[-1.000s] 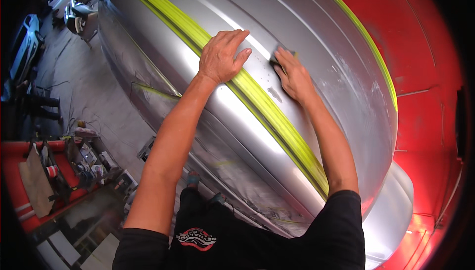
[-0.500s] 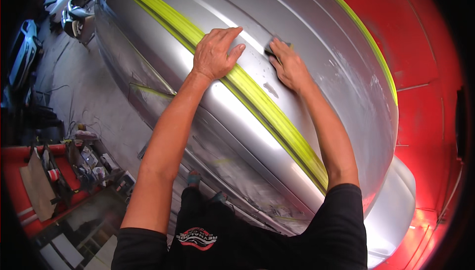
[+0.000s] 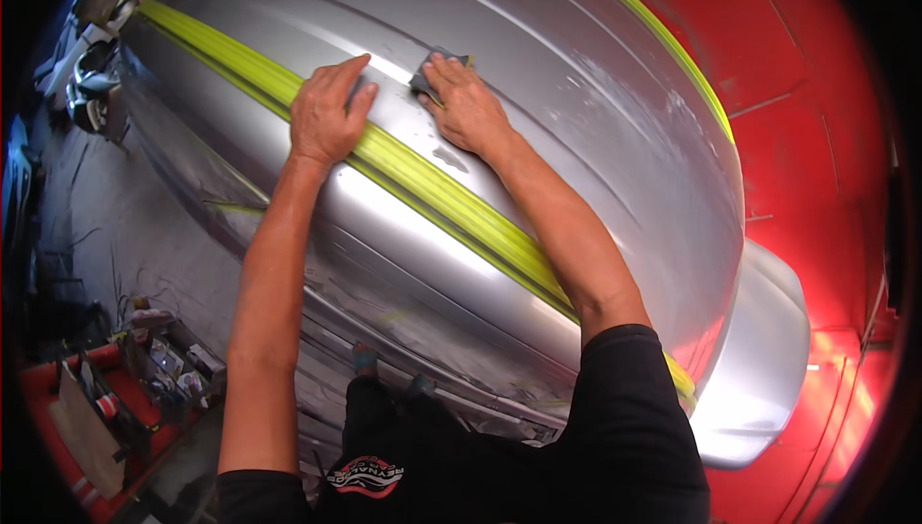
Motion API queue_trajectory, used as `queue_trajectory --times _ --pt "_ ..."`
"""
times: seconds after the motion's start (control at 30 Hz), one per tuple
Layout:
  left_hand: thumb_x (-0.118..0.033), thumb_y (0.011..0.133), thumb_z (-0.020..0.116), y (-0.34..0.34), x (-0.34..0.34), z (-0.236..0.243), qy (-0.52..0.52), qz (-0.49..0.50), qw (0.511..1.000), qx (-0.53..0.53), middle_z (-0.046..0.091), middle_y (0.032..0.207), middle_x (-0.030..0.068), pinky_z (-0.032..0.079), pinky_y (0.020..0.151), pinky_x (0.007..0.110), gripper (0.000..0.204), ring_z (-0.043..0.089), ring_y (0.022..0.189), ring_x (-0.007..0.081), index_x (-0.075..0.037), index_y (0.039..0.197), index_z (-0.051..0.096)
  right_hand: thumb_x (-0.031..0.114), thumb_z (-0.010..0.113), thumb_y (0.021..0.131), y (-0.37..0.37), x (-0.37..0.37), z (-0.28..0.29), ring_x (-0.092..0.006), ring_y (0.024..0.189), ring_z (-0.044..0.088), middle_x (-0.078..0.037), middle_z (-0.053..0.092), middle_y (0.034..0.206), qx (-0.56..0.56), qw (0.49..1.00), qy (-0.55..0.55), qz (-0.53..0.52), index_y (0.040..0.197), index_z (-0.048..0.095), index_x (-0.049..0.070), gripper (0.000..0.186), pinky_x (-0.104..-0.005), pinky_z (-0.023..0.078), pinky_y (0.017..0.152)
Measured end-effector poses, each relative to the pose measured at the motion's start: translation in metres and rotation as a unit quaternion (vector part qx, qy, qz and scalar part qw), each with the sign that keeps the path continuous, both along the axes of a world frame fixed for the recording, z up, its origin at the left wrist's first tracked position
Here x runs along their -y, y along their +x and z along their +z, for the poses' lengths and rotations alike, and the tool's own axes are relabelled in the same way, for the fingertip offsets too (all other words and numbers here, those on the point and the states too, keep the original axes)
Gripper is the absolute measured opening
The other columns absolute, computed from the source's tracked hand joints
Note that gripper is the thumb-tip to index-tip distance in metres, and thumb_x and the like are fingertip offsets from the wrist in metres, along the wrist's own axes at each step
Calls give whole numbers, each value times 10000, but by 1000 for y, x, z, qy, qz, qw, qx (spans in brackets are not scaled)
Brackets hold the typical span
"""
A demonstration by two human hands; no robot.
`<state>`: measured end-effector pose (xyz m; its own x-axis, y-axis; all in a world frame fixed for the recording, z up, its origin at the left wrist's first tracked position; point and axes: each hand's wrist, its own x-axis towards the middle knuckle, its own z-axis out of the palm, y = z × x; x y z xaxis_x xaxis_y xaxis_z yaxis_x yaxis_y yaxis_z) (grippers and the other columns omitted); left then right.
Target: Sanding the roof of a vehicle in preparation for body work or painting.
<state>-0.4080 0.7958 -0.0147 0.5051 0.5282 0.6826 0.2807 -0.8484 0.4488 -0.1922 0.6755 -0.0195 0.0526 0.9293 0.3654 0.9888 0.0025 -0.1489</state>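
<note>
A silver car roof (image 3: 279, 29) fills the middle of the view, with a strip of yellow-green masking tape (image 3: 451, 193) along its near side. My left hand (image 3: 329, 111) rests on the tape and the silver edge beside it, fingers stretched and nothing held. Further in, my right hand (image 3: 469, 111) presses a dark grey sanding pad (image 3: 423, 80) flat to the panel under its fingers. Part of the pad is hidden by those fingers. A grey wet-looking patch (image 3: 449, 158) and small dark specks lie on the panel between the hands.
A second yellow-green tape strip (image 3: 663, 39) follows the far side, before a red wall (image 3: 802, 140). Below left stands a red tool cart (image 3: 48, 385) with several items. Car parts (image 3: 93, 87) sit at the upper left on the grey floor (image 3: 125, 236).
The view has shifted, so the car and both hands sit further left. My right hand has slid a little across the panel, and more of the pad shows. The left hand stays at the tape.
</note>
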Motion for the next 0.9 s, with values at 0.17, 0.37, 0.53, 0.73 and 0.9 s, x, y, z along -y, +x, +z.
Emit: queue_trajectory --times 0.17,0.37,0.53,0.73,0.9 --pt "-334 981 623 2 6 5 -1 4 1000 -4 731 1163 144 525 924 432 386 668 1086 325 -80 1261 699 172 646 981 36 202 18 -374 1477 405 -172 466 1574 -25 995 -51 -87 1491 521 57 537 -447 307 1250" --pt "-302 964 656 1 0 -1 20 -6 1000 2 740 1139 132 523 922 428 375 679 1060 317 -88 1268 700 147 693 931 36 229 27 -405 1467 411 -224 449 1571 -32 978 -116 -173 1499 491 17 616 -464 318 1242" --pt "-294 979 638 4 0 -4 10 -12 1000 11 736 1135 148 528 917 436 358 677 1055 336 -80 1259 701 301 606 1013 12 61 -4 -372 1500 364 -197 401 1612 12 998 -62 -32 1523 453 13 605 -463 281 1262" --pt "-289 1004 608 4 3 0 18 2 1000 -2 734 1115 160 528 903 434 344 674 1040 349 -80 1258 708 262 635 997 39 243 20 -346 1519 346 -159 383 1635 -29 988 -82 -128 1542 442 56 614 -454 276 1260" --pt "-318 999 617 4 0 -4 17 4 1000 -17 740 1106 146 529 899 426 351 679 1027 330 -99 1255 715 162 640 979 56 361 39 -386 1506 355 -209 398 1611 -35 955 -125 -267 1547 435 37 616 -448 291 1254"
